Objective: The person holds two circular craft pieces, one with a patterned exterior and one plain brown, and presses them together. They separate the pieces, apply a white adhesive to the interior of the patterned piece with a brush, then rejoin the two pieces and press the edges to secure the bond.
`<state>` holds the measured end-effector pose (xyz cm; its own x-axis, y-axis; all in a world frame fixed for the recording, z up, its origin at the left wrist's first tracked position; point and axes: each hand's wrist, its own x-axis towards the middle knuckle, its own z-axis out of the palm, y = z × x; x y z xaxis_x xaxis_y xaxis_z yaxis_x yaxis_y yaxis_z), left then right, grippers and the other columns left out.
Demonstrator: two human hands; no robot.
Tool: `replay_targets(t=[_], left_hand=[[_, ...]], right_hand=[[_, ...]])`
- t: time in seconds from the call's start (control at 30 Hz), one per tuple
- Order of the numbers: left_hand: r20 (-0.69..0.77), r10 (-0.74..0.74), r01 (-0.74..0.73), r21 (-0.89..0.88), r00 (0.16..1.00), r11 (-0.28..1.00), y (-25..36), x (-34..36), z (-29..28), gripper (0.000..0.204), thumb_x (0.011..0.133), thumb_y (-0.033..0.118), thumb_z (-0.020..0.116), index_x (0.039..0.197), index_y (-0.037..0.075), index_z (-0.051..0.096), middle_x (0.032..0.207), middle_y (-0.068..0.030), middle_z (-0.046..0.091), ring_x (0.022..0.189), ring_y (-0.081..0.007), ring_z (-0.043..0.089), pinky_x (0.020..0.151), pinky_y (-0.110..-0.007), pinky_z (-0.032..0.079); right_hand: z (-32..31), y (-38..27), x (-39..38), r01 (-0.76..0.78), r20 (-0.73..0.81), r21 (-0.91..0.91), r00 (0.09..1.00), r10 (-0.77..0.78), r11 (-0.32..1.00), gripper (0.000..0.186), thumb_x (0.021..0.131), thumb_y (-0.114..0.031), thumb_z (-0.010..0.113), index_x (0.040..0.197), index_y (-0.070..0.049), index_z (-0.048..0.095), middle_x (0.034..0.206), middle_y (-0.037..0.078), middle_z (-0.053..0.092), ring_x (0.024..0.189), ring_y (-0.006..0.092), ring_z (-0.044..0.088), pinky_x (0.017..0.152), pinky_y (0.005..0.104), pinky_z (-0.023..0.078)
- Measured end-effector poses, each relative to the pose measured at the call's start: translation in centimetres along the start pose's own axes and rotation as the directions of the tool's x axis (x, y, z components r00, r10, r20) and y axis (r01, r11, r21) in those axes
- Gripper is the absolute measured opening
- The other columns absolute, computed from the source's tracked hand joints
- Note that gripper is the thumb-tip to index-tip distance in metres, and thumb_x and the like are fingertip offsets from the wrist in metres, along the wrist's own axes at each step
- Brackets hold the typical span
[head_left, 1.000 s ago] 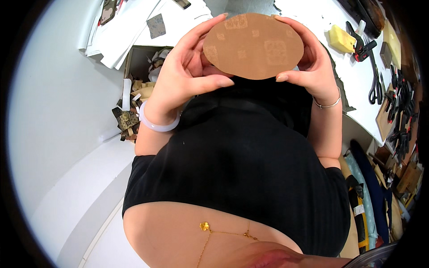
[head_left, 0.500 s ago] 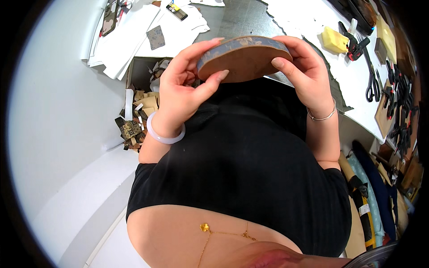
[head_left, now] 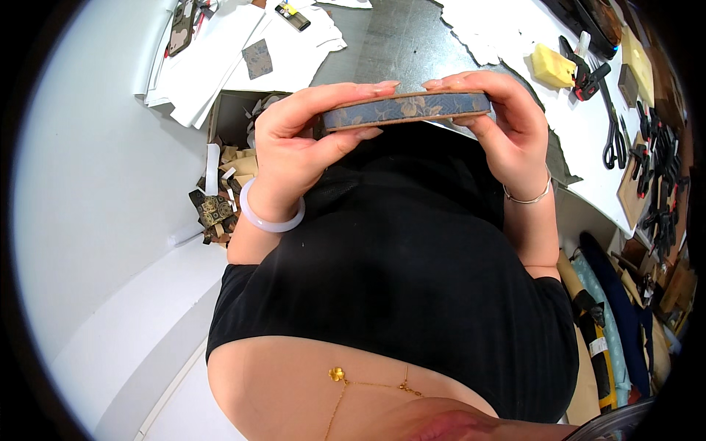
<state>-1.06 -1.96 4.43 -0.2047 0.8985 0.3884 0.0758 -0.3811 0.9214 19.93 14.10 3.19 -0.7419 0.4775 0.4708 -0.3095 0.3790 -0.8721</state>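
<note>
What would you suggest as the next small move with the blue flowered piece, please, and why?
Perhaps turn the blue flowered piece a little between the left grip and the right grip: both hold it near its ends, and only one stretch of its side shows, so this would likely bring hidden parts into view.

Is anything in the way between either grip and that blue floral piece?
Nothing visible: the left grip and right grip touch the blue floral piece directly, one at each end. The yellow block and black-handled scissors lie apart, off to the right.
</note>
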Motion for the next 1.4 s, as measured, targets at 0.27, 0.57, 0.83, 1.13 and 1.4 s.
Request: replay_targets(t=[0.27,0.57,0.83,1.13,1.4], left_hand=[[-0.01,0.013,-0.011,0.18,1.0,0.984,-0.3,0.5,-0.3,0.04,0.078,-0.013,0.071,0.117,-0.003,0.069,0.113,-0.015,0.074,0.113,-0.0277,0.07,0.098,-0.04,0.056],[0.011,0.015,-0.018,0.451,1.0,0.893,-3.3,2.2,-0.2,0.03,0.083,-0.002,0.077,0.112,-0.001,0.071,0.107,-0.0118,0.075,0.099,-0.0201,0.071,0.092,-0.032,0.055],[0.048,-0.039,0.014,0.439,0.998,0.898,-6.6,2.9,-0.3,0.031,0.084,-0.001,0.078,0.115,-0.001,0.071,0.114,-0.0127,0.073,0.1,-0.0192,0.07,0.088,-0.029,0.055],[0.109,-0.046,0.007,0.335,0.993,0.942,-6.8,4.2,0.2,0.029,0.08,-0.002,0.08,0.107,-0.002,0.073,0.106,-0.0148,0.075,0.098,-0.0234,0.072,0.087,-0.03,0.056],[0.143,-0.027,-0.033,0.406,0.989,0.913,-6.5,5.0,0.5,0.03,0.075,-0.003,0.083,0.104,-0.003,0.073,0.102,-0.0146,0.075,0.093,-0.0238,0.073,0.082,-0.03,0.057]], right_hand=[[-0.7,0.5,0.4,0.156,0.072,-0.26,0.987,-0.142,0.953,0.032,0.086,0.005,0.068,0.117,-0.004,0.067,0.112,0.008,0.075,0.098,0.0201,0.069,0.09,0.0308,0.052],[0.5,3.9,-0.8,-0.148,-0.09,-0.241,0.987,0.129,0.959,0.025,0.092,-0.004,0.067,0.116,-0.002,0.066,0.107,0.009,0.073,0.096,0.0188,0.069,0.088,0.0297,0.053],[0.2,5.3,-1.4,-0.35,-0.104,-0.132,0.935,0.339,0.927,0.027,0.093,-0.005,0.067,0.119,-0.002,0.065,0.105,0.007,0.072,0.095,0.0164,0.068,0.086,0.0283,0.053],[-0.1,5.3,-1.1,-0.329,-0.091,-0.181,0.944,0.318,0.927,0.026,0.091,-0.001,0.066,0.117,-0.002,0.066,0.106,0.009,0.073,0.095,0.0182,0.07,0.085,0.029,0.054],[-0.5,5.8,-1.2,-0.289,-0.077,-0.197,0.957,0.279,0.937,0.027,0.09,0.001,0.065,0.117,-0.002,0.067,0.108,0.009,0.073,0.097,0.0216,0.071,0.086,0.0306,0.055]])
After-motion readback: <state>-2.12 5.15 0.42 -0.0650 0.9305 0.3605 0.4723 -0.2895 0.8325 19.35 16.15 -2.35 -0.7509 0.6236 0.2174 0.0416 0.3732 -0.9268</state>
